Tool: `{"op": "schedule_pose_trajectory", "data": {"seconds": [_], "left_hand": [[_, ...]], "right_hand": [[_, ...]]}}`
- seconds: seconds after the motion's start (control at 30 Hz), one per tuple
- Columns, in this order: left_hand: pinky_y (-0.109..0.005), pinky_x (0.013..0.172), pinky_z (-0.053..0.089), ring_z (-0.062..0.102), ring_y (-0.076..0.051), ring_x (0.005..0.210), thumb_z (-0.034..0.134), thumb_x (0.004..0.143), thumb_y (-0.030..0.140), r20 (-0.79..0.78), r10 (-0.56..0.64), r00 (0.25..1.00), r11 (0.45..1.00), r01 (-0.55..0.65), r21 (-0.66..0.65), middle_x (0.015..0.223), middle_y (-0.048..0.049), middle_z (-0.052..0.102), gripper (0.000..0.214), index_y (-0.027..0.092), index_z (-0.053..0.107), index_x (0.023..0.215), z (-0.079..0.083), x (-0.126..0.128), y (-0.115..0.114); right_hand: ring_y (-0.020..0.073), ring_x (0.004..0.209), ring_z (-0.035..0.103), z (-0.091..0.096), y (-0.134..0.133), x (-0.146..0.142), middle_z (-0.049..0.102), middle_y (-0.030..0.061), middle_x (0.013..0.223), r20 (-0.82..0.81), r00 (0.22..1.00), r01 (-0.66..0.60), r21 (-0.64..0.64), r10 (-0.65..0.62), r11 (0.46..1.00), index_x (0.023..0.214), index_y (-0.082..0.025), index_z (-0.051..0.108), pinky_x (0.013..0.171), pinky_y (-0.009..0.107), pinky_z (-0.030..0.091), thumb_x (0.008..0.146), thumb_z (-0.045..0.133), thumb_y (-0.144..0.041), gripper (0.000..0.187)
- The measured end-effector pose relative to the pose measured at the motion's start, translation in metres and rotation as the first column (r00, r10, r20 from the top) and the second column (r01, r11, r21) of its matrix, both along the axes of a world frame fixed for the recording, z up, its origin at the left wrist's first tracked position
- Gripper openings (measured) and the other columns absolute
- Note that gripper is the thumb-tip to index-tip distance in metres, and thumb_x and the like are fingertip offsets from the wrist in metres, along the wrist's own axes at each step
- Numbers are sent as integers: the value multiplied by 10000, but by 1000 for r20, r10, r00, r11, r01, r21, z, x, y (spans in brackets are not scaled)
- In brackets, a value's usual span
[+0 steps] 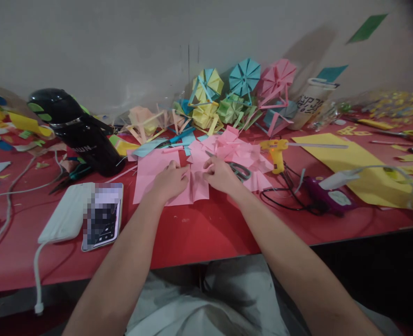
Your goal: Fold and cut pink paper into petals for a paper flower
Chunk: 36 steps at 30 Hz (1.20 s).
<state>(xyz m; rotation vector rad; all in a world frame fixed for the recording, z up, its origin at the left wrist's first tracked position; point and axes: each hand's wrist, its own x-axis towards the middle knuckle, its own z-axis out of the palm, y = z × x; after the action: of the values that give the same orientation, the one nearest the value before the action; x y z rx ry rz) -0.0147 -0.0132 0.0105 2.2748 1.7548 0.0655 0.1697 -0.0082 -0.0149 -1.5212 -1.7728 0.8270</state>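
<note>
A creased pink paper sheet (pixel 154 168) lies on the red table in front of me, with an upright fold near its right side. My left hand (pixel 173 181) rests on the sheet, its fingers curled and closed at the paper beside the fold. Across the fold, my right hand (pixel 221 175) has thumb and fingers closed on the paper's right part. Beyond and beside my right hand is a heap of folded pink paper pieces (pixel 227 144). Dark-handled scissors (pixel 240 171) lie among them, partly covered by my right hand and paper.
A black bottle (pixel 77 133), white power bank (pixel 68 210) and phone (pixel 103 217) stand or lie left. Folded paper umbrellas (pixel 244 77) line the wall. To the right are a yellow glue gun (pixel 276 151), purple device (pixel 327 193) with cables, yellow paper (pixel 353 163) and a cup (pixel 311 105).
</note>
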Motion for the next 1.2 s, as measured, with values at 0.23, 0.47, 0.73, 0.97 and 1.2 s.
{"op": "schedule_pose_trajectory", "data": {"seconds": [0.23, 0.47, 0.73, 0.97, 1.2], "left_hand": [[-419, 952, 494, 580, -301, 1198, 372, 965, 324, 17, -10, 1000, 1000, 10, 13, 1260, -134, 528, 467, 278, 601, 1369, -2, -1, 0], [-407, 996, 470, 573, -285, 1199, 410, 992, 336, 19, 77, 997, 990, -79, 115, 1296, -145, 537, 506, 276, 505, 1486, -7, 1, 3], [-359, 764, 489, 651, -264, 962, 407, 982, 351, 40, 48, 998, 995, -51, 89, 1041, -113, 639, 343, 224, 725, 981, -6, -2, 4], [-364, 766, 472, 652, -267, 972, 394, 986, 341, 66, 33, 997, 997, -37, 70, 1053, -120, 659, 345, 223, 718, 986, -9, -3, 6], [-346, 700, 452, 644, -256, 943, 378, 1002, 397, 66, 85, 994, 988, -93, 123, 1049, -102, 632, 361, 243, 704, 985, -12, -2, 7]], "right_hand": [[140, 626, 540, 11, -7, -3, 585, -30, 638, 49, 998, 31, 15, -32, 999, 805, -218, 508, 634, 269, 388, 778, 634, -195, 130], [143, 632, 560, 14, -8, -4, 583, -46, 628, 3, 999, 41, -35, -40, 999, 817, -221, 512, 648, 269, 406, 760, 675, -231, 173], [150, 620, 555, -1, 1, -6, 583, -38, 620, 0, 999, 41, 13, -41, 999, 810, -227, 495, 643, 271, 400, 804, 608, -174, 125], [163, 658, 566, 2, -1, -5, 589, -25, 637, 105, 994, -22, 52, 16, 998, 783, -225, 486, 658, 275, 395, 737, 568, -45, 203], [137, 533, 575, 10, -6, 0, 572, -55, 575, -54, 999, -11, -94, 6, 995, 783, -229, 480, 565, 254, 417, 773, 715, -247, 235]]}}
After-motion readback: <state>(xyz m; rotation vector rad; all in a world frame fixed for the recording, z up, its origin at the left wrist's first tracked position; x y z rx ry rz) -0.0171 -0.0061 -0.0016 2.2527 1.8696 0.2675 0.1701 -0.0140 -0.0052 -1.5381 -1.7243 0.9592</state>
